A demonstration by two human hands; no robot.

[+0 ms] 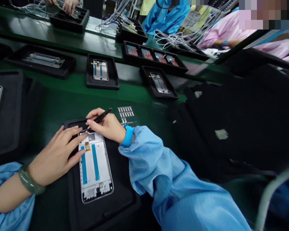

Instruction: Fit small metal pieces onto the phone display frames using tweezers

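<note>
While the left hand (54, 157) lies spread, fingertips resting on a white phone frame (95, 168) in a black tray (106, 208) at lower middle, the right hand (107, 126) pinches black tweezers (102, 115), tips angled down toward the phone frame's top edge.

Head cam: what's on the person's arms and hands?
The left hand and right hand are gloveless. The left sleeve and right sleeve are light blue, striped, gathered at the cuff. A green bangle sits on the left wrist, a bright blue strap on the right.
</note>
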